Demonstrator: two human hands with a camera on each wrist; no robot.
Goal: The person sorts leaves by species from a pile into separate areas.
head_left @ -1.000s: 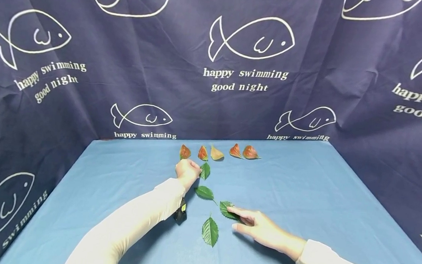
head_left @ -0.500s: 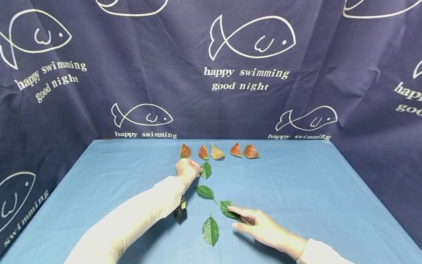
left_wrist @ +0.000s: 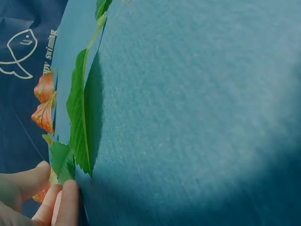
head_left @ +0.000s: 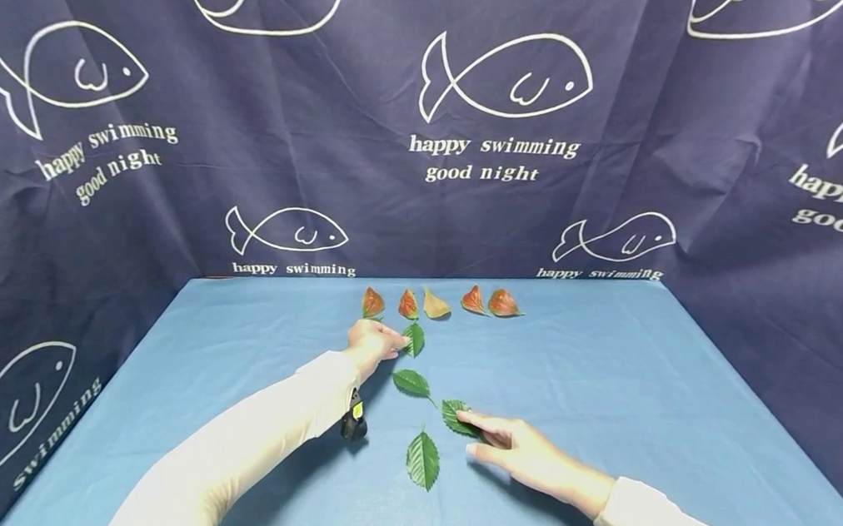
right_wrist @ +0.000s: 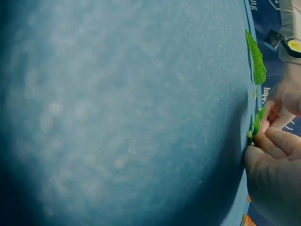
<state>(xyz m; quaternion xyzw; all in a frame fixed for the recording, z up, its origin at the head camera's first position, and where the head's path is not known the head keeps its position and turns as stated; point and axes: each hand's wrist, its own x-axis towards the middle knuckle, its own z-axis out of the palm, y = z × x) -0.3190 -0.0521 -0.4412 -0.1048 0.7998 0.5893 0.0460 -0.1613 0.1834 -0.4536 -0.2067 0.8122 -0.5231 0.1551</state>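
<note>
In the head view, several green toothed leaves lie on the blue cloth. My left hand (head_left: 372, 344) reaches to the far green leaf (head_left: 414, 340), its fingertips touching that leaf's left edge. In the left wrist view, the thumb and fingers stand apart by the far leaf. My right hand (head_left: 525, 454) rests its extended fingers on another green leaf (head_left: 456, 416), partly covering it; the thumb is held apart. Between the hands lies a green leaf (head_left: 411, 382) pointing sideways. The nearest green leaf (head_left: 422, 461) lies lengthwise, untouched.
Along the back edge runs a row of leaves: a red one (head_left: 373, 303), another red one (head_left: 408, 304), a yellow one (head_left: 435, 305), and two reddish ones to the right. A dark fish-print curtain (head_left: 369, 175) encloses the blue-covered table (head_left: 608, 371).
My left hand has drawn slightly left, and its fingers look straighter at the far leaf's edge. The right hand and the leaves keep their places; the head view has shifted slightly.
</note>
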